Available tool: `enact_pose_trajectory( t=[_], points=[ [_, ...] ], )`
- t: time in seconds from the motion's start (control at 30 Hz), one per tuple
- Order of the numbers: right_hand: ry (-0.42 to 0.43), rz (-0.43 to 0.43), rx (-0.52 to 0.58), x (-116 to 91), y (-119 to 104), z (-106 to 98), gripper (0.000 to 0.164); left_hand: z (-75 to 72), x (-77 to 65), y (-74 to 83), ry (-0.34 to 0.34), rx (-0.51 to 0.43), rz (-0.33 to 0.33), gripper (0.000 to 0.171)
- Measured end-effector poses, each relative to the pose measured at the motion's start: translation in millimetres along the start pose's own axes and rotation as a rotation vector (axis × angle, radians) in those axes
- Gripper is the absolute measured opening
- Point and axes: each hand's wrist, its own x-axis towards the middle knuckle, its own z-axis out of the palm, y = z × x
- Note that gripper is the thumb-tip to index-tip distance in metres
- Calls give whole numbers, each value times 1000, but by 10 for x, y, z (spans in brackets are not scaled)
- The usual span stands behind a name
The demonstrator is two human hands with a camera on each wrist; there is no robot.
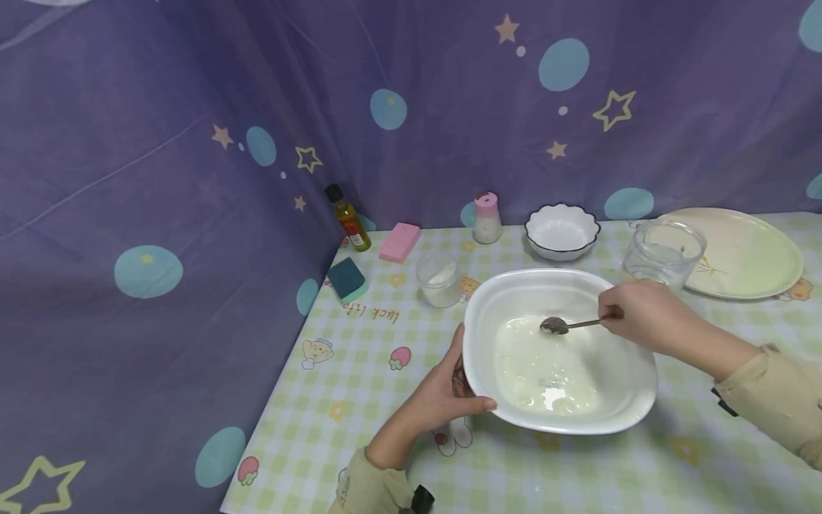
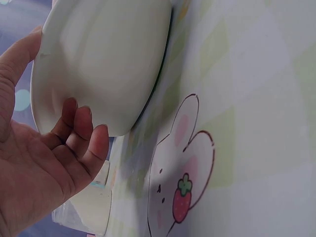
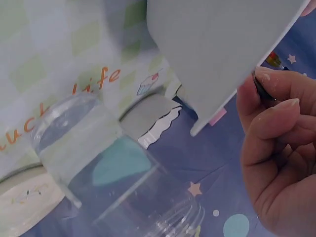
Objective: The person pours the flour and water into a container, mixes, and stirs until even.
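A white basin (image 1: 632, 382) with rounded corners holds a shallow, pale, wet mixture (image 1: 546, 371) with small bubbles or bits in it. My left hand (image 1: 427, 400) grips the basin's left side, thumb at the rim and fingers bent against the outer wall, as the left wrist view shows. Over the basin's right part, my right hand (image 1: 648, 318) pinches the handle of a small metal spoon (image 1: 555, 326) between thumb and fingers. The spoon's dark bowl is above or at the mixture; whether they touch I cannot tell. In the right wrist view the basin wall hides the spoon's bowl.
Behind the basin stand a clear cup of white powder (image 1: 440, 291), a pink-topped shaker (image 1: 487, 218), a scalloped bowl (image 1: 561, 246), a clear container (image 1: 664, 253) and an oval plate (image 1: 764, 260). Farther left are an oil bottle (image 1: 352, 225), a pink sponge (image 1: 399, 243) and a green sponge (image 1: 347, 280).
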Motion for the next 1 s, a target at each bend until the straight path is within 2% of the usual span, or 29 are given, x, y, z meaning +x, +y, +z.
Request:
enact_pose_trajectory(
  t=[0.2, 0.6, 0.77, 1.0],
  points=[
    [-49, 8, -18, -46, 23, -66, 30, -2, -8, 6, 14, 19, -26, 116],
    [-144, -11, -34, -214, 13, -217, 34, 0, -21, 20, 12, 11, -34, 115],
    [-180, -36, -8, -262, 22, -242, 35, -5, -15, 21, 16, 15, -33, 115],
    [-251, -116, 76, -304, 58, -241, 34, -3, -13, 26, 8, 4, -33, 116]
  ],
)
